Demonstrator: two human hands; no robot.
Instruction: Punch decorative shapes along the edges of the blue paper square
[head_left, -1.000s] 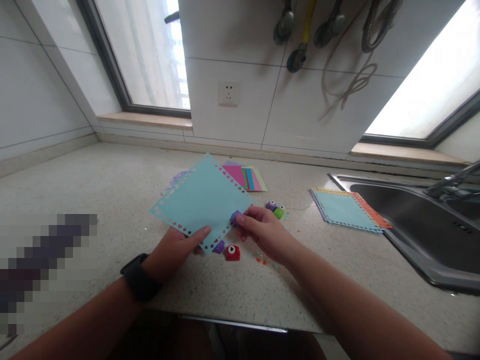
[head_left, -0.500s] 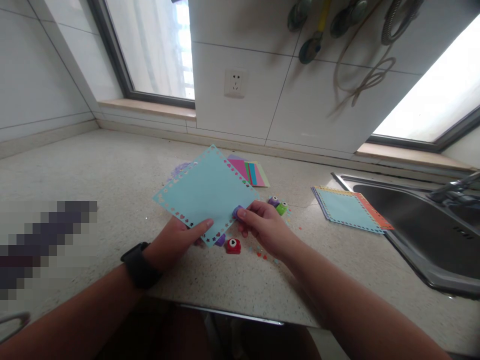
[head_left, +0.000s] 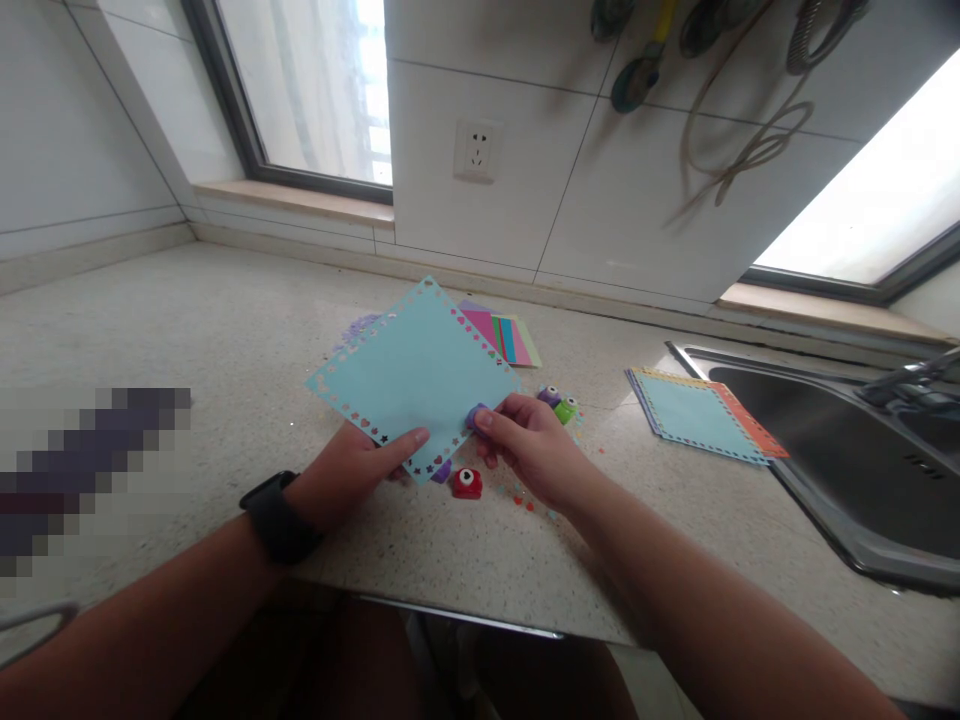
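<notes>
My left hand (head_left: 352,475) pinches the near corner of a light blue paper sheet (head_left: 412,375) whose edges carry punched hearts and stars. A black watch sits on that wrist. My right hand (head_left: 525,445) is closed on a small purple punch (head_left: 475,413) clamped on the sheet's right edge. Just below the sheet a red punch (head_left: 466,482) lies on the counter, with another purple punch (head_left: 442,470) partly hidden under the paper.
A purple punch (head_left: 549,395) and a green punch (head_left: 566,409) sit right of my hand. Coloured paper stack (head_left: 506,340) lies behind the sheet, punched sheets (head_left: 697,415) by the steel sink (head_left: 862,440). Paper bits dot the speckled counter (head_left: 187,330). The counter edge is near me.
The view has shifted slightly; the sheet and both hands sit a little higher in frame. The grips on the paper and the purple punch are unchanged.
</notes>
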